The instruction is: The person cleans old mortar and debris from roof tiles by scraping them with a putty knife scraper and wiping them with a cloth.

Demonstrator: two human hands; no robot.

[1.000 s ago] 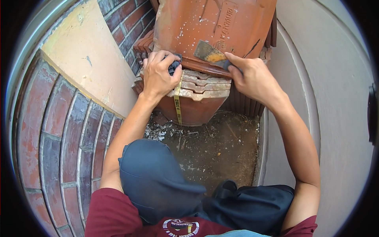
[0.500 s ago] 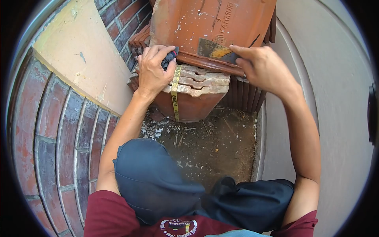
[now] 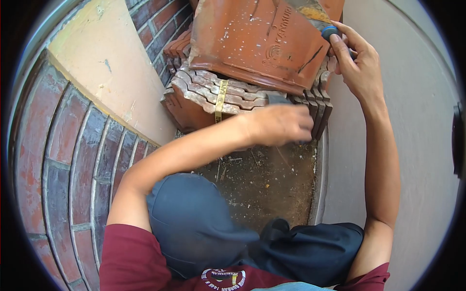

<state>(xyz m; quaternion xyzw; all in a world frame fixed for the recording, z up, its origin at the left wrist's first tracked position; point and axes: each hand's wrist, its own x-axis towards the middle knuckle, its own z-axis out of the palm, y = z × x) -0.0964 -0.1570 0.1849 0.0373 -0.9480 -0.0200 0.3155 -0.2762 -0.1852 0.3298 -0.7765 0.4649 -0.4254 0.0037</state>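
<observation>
My right hand (image 3: 357, 58) is closed around the dark and blue handle of a scraper (image 3: 313, 10), whose stained metal blade lies over the upper right of an orange roof tile (image 3: 252, 43) with raised lettering. Blurred by motion, my left hand (image 3: 281, 124) is in front of the stacked tiles with its fingers curled. A dark cloth (image 3: 278, 99) shows just behind it, partly hidden, and seems to be held in that hand. The orange tile rests tilted on a stack of tiles (image 3: 194, 92) bound with a yellow strap (image 3: 221, 99).
A brick wall (image 3: 63, 179) and a cream panel (image 3: 104, 63) stand on the left. More tiles (image 3: 320, 104) stand upright at the right of the stack. A grey wall (image 3: 349, 160) runs down the right side. Debris is scattered over the dirty floor (image 3: 262, 184).
My left hand has moved right and down, away from the tile's left edge, with the cloth. My right hand and the scraper have moved up and right.
</observation>
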